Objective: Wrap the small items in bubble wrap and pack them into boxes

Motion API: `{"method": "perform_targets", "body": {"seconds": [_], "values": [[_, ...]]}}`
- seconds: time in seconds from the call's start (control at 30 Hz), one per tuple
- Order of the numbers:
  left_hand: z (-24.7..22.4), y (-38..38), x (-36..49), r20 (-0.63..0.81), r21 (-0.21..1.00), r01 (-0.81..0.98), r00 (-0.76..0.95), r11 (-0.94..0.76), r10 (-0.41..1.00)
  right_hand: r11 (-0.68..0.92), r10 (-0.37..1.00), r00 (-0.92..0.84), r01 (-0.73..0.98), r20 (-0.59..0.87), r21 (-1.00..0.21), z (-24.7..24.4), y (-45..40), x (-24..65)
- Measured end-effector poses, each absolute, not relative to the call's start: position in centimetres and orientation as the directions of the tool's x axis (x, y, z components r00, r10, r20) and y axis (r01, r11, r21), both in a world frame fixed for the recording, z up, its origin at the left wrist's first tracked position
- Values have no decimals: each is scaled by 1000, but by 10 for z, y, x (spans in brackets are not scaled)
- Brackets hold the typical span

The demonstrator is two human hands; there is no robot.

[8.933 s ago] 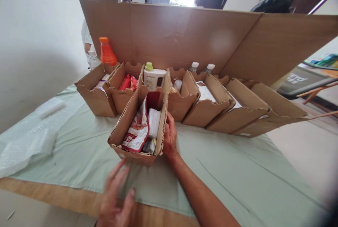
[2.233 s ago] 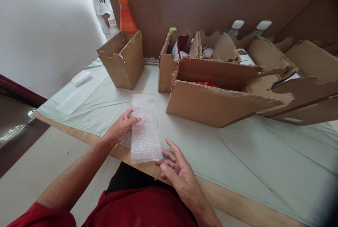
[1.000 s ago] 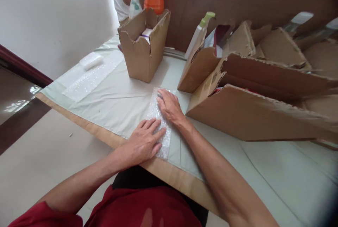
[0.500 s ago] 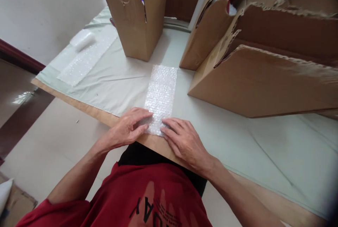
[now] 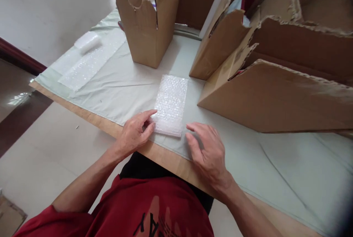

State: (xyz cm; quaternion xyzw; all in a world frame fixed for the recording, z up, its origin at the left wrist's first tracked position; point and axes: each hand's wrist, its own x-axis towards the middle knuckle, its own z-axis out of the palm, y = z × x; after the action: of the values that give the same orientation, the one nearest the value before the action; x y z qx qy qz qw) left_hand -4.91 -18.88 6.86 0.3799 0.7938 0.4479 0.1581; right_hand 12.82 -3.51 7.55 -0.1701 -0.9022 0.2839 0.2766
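Note:
A strip of clear bubble wrap (image 5: 171, 99) lies flat near the table's front edge, its near end folded over into a thicker band. At its left side is my left hand (image 5: 137, 130), thumb and forefinger apart and touching or nearly touching the wrap's near left corner. My right hand (image 5: 206, 148) is just right of the near end, apart from the wrap, with its fingers curved, a gap between thumb and forefinger, and nothing held.
Another bubble wrap strip (image 5: 91, 62) with a rolled end lies at the left of the cloth-covered table (image 5: 118, 99). An upright cardboard box (image 5: 146, 31) stands behind. Larger cut boxes (image 5: 281, 101) fill the right, one with a white bottle (image 5: 213, 10).
The wrap's near end has been folded over, so the strip is shorter. My right hand has let go and moved right. The view has shifted slightly.

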Motion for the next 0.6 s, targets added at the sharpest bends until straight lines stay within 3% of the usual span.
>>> {"method": "perform_targets", "body": {"seconds": [0.07, 0.13, 0.27, 0.43, 0.5, 0.6], "values": [[65, -186, -51, 96, 795, 510, -640, 328, 762, 895, 297, -842, 82, 450, -438, 74, -37, 130], [63, -184, -53, 105, 758, 555, -622, 342, 776, 941, 174, -905, 37, 389, -335, 71, -38, 126], [70, -192, -55, 182, 701, 652, -555, 288, 812, 963, 128, -938, 40, 321, -267, 63, -34, 111], [82, -214, -50, 339, 596, 799, -343, 82, 876, 924, 166, -935, 36, 313, -382, 75, -33, 111], [81, -217, -47, 329, 603, 797, -295, 41, 897, 868, 174, -951, 26, 255, -495, 80, -33, 114], [76, -213, -45, 266, 658, 747, -354, 100, 897, 796, 246, -948, 79, 201, -600, 81, -32, 115]]}}
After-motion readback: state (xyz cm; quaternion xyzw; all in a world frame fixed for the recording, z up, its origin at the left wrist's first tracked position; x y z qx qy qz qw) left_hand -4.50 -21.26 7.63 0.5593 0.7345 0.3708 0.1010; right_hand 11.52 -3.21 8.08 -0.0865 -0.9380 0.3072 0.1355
